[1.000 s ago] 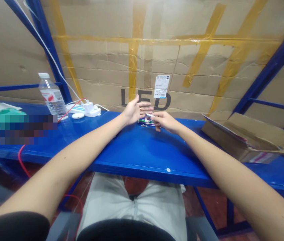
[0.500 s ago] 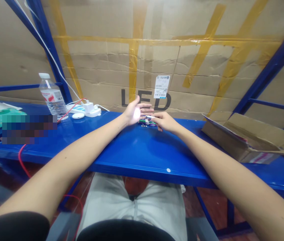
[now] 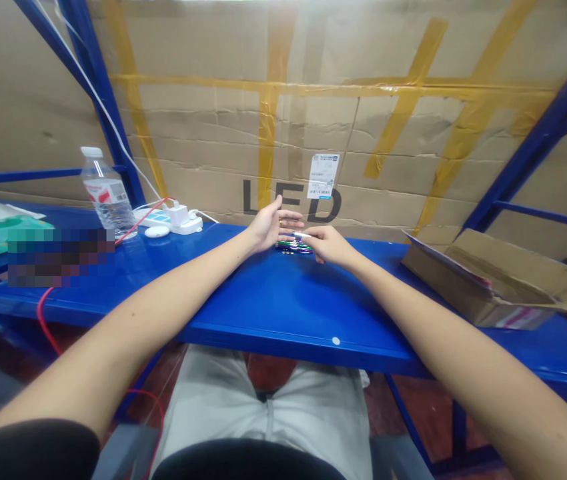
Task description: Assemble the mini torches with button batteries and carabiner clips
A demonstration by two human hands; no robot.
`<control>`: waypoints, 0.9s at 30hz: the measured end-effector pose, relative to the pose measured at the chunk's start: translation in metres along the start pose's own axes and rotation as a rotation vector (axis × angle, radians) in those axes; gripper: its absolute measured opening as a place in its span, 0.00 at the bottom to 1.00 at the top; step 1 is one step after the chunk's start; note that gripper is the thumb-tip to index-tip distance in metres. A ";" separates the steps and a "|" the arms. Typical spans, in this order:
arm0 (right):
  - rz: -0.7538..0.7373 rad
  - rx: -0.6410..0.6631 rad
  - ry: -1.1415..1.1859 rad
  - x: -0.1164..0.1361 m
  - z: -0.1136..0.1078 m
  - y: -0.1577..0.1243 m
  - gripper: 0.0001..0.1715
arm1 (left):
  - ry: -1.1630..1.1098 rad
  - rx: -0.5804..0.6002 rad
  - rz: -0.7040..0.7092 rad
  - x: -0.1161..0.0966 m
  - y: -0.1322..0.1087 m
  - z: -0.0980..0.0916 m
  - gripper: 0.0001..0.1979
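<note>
In the head view my left hand is held palm-inward above the back of the blue table, its fingers stretched out and apart, holding nothing. Facing it, my right hand pinches a small white flashlight with a dark tip, which points toward the left palm. Just below the hands lies a bunch of shiny green and purple metal tubes, partly covered by the right fingers. Several tiny silver pieces sit in front of the tubes, too small to make out.
An open cardboard box stands at the right. On the left are a water bottle, a white power strip, a round white case and a tissue pack. A large taped carton rises behind the table.
The bright spot of light on my left palm has gone out. Both hands stay nearly in place, and the right still pinches the flashlight.
</note>
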State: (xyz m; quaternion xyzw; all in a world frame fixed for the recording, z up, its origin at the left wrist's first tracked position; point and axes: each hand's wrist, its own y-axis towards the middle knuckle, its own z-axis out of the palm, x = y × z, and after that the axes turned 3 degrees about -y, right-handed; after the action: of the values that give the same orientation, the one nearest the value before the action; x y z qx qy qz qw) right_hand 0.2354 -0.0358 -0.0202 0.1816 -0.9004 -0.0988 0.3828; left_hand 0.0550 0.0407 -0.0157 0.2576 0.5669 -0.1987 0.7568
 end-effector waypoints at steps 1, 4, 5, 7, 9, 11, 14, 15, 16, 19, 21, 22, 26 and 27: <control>-0.004 0.006 0.001 -0.001 0.000 0.000 0.12 | 0.003 0.000 0.000 0.000 0.000 0.000 0.40; -0.014 0.020 0.008 -0.001 0.001 0.001 0.12 | 0.009 0.000 -0.005 0.000 0.000 0.000 0.41; -0.018 0.020 0.009 0.000 0.002 0.001 0.13 | 0.011 0.001 -0.006 0.000 0.000 0.000 0.41; -0.027 0.010 0.010 0.002 0.002 0.000 0.14 | 0.010 0.004 -0.006 0.000 -0.001 0.000 0.40; -0.042 -0.002 0.009 0.004 0.002 -0.001 0.15 | 0.007 0.010 -0.005 0.001 -0.001 -0.001 0.40; -0.061 -0.006 0.006 0.005 0.001 -0.001 0.17 | 0.003 0.013 -0.006 0.001 -0.001 -0.001 0.39; -0.092 -0.011 -0.003 0.005 0.001 -0.001 0.19 | -0.002 0.018 -0.008 0.001 0.000 0.000 0.39; -0.105 -0.020 -0.007 0.005 0.001 -0.001 0.19 | -0.004 0.018 -0.010 0.000 0.000 0.000 0.39; -0.118 -0.029 -0.011 0.005 0.001 -0.001 0.20 | -0.006 0.018 -0.010 0.000 0.000 0.000 0.40; -0.153 -0.046 -0.022 0.005 0.001 -0.001 0.21 | -0.007 0.009 -0.005 0.001 0.000 0.001 0.40; -0.164 -0.050 -0.030 0.005 0.001 -0.001 0.21 | -0.011 0.003 -0.001 0.001 0.000 0.001 0.40; -0.168 -0.053 -0.033 0.005 0.001 -0.001 0.21 | -0.014 0.000 -0.001 0.001 0.000 0.001 0.40; -0.176 -0.062 -0.036 0.004 0.001 0.000 0.21 | -0.022 0.001 -0.004 0.001 0.000 0.000 0.39; -0.176 -0.061 -0.034 0.004 0.001 0.000 0.21 | -0.022 0.005 -0.004 0.001 0.000 0.000 0.39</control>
State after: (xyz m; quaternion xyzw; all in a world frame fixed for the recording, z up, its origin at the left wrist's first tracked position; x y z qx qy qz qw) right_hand 0.2324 -0.0373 -0.0186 0.2468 -0.8839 -0.1624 0.3624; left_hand 0.0553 0.0405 -0.0171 0.2559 0.5586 -0.2044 0.7621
